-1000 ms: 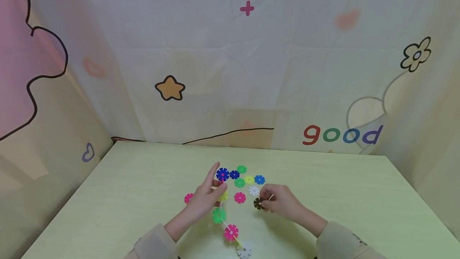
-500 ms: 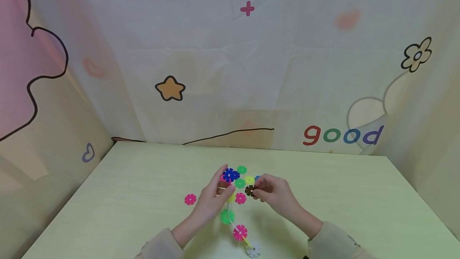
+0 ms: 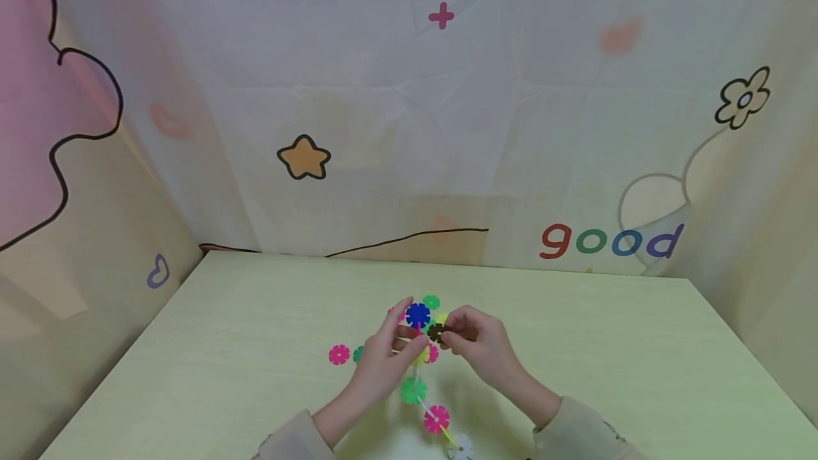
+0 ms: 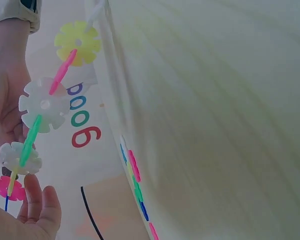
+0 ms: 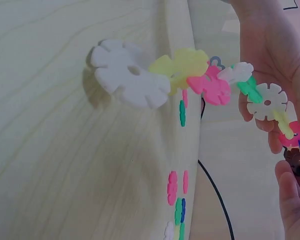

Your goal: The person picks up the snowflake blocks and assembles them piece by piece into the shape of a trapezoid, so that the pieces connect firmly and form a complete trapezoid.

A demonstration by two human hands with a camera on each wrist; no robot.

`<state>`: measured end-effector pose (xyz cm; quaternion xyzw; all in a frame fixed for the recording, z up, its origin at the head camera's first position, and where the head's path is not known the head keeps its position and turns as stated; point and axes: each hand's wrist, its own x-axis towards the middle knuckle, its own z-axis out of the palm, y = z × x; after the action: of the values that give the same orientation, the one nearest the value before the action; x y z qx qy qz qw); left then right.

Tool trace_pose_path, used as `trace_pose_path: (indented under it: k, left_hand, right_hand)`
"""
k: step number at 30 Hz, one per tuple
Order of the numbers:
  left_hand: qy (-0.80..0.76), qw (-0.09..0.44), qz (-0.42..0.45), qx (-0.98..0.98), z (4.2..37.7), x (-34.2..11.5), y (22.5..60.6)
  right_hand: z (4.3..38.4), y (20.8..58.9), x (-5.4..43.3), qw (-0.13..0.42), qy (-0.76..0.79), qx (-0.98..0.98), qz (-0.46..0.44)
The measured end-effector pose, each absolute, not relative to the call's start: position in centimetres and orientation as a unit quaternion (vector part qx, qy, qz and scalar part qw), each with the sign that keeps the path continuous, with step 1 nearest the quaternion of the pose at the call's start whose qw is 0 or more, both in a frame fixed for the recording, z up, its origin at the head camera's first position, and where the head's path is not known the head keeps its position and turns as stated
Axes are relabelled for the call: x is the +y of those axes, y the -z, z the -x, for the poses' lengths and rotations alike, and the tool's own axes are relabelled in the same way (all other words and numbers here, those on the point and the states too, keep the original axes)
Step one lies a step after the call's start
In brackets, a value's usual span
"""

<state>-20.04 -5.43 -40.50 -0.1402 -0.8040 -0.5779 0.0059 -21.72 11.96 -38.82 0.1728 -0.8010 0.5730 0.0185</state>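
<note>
My left hand [image 3: 383,364] holds a chain of notched plastic snowflake discs between thumb and fingers. A blue disc [image 3: 418,315] tops the chain. Below the hand hang a green disc [image 3: 412,390], a pink disc [image 3: 437,419] and a white disc [image 3: 461,447], with thin edge-on discs linking them. My right hand [image 3: 482,343] pinches a dark brown disc [image 3: 436,333] close beside the blue one. In the right wrist view the brown disc [image 5: 296,159] is right at the pink disc [image 5: 295,131] near the chain's upper end. The left wrist view shows more of the chain, including a yellow disc [image 4: 78,43].
Loose discs lie on the pale table [image 3: 224,375]: a pink disc [image 3: 339,354] to the left, a green disc [image 3: 431,302] behind the hands, and several others partly hidden by them. A printed curtain [image 3: 383,126] stands behind the table.
The right hand has brought the brown disc leftward and slightly up to the chain. The left hand and its chain have shifted right, uncovering loose discs on the left.
</note>
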Motion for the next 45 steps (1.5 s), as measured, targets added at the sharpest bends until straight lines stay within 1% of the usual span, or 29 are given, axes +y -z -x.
trace_pose_path:
  k: [10, 17, 22, 32, 39, 45]
  left_hand:
    - [0.578, 0.010, 0.140, -0.804, 20.0, -5.3, 40.4]
    - [0.577, 0.017, 0.137, -0.805, 20.0, -5.3, 40.5]
    - [0.573, 0.025, 0.140, -0.807, 20.0, -5.3, 40.4]
    - [0.561, 0.033, 0.143, -0.815, 19.8, -5.2, 40.8]
    - [0.549, 0.027, 0.150, -0.822, 19.8, -5.3, 40.7]
    - [0.547, 0.023, 0.151, -0.823, 19.6, -5.3, 40.6]
  right_hand:
    - [21.4, 38.8, 11.3, 0.017, -0.589, -0.799, -0.122]
    - [21.2, 39.0, 11.0, 0.048, -0.591, -0.798, -0.108]
    - [21.1, 39.1, 10.9, 0.072, -0.585, -0.800, -0.113]
    - [21.0, 39.7, 10.6, 0.096, -0.550, -0.819, -0.136]
    - [20.8, 40.2, 10.5, 0.141, -0.517, -0.826, -0.175]
    - [20.5, 40.5, 10.3, 0.180, -0.515, -0.818, -0.184]
